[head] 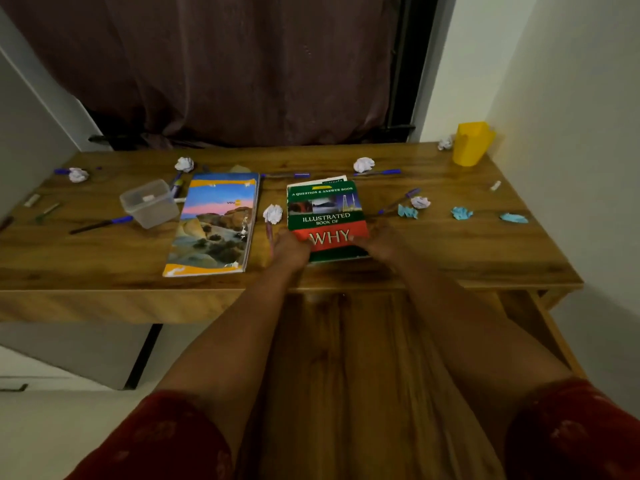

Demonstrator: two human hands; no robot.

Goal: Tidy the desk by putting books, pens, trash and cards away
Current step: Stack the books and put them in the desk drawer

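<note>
Head view: 2 bare hands meet at the near end of the green-and-red book (327, 216) on the wooden desk (450, 244).

1. Left hand (290, 249): it grips the book's near left corner, fingers curled at the edge and the thumb lying on the red band of the cover.
2. Right hand (379, 241): it grips the near right corner in the same manner, thumb on the cover beside the word "WHY". How far the fingers reach under the book cannot be told.
3. Book orientation: the long axis runs from the near desk edge toward the curtain, slightly tilted. The title reads upright to the wearer, so the top of the cover points away. A second white-edged book (332, 180) shows from beneath the far end.
4. Book position: it lies just right of desk centre, extending away from both hands; the hands flank its near end.

Other task items:
- Landscape-cover book (214, 223): flat, just left of the left hand, long axis also running near to far.
- Pink pen (269, 237): between the 2 books, close against the left hand.
- White paper ball (273, 213): just beyond that pen.
- Blue-capped pen (398, 202): right of the green book, lying diagonally.
- Blue paper scraps (461, 213): 3 pieces, in a row to the right.
- Clear plastic box (149, 202): left of the landscape-cover book.
- Yellow cup (471, 143): far right corner, upright, beside the wall.
</note>
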